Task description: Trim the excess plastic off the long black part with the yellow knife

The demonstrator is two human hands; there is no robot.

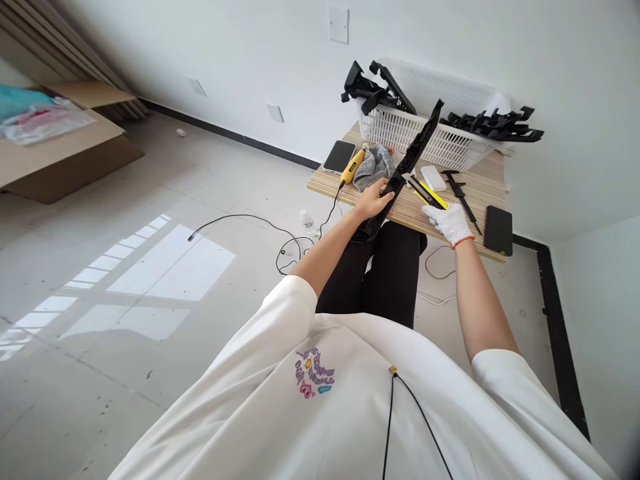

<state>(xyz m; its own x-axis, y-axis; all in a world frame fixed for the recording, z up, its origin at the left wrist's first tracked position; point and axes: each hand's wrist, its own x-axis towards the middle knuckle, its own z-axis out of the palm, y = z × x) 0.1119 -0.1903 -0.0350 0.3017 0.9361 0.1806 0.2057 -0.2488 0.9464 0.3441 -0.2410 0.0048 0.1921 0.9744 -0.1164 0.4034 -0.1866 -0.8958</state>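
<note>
My bare left hand (374, 200) is closed around a long black plastic part (411, 155), which slants up from near my knees past the table's front edge. In my right hand (450, 223), which wears a white glove with an orange cuff, is a yellow and black utility knife (429, 194). Its tip points left, close to the black part; whether it touches I cannot tell. Behind my left hand lie a grey cloth (373, 167) and a yellow corded tool (353, 167). A small white box-like thing (433, 179) and a black caliper (461, 195) lie beyond the knife.
A white plastic basket (415, 130) with several black plastic parts stands at the back of the wooden table (487, 183). Phones lie at the table's left (340, 157) and right (499, 231) ends. A black cable (250, 215) and a small clear bottle (307, 219) are on the floor.
</note>
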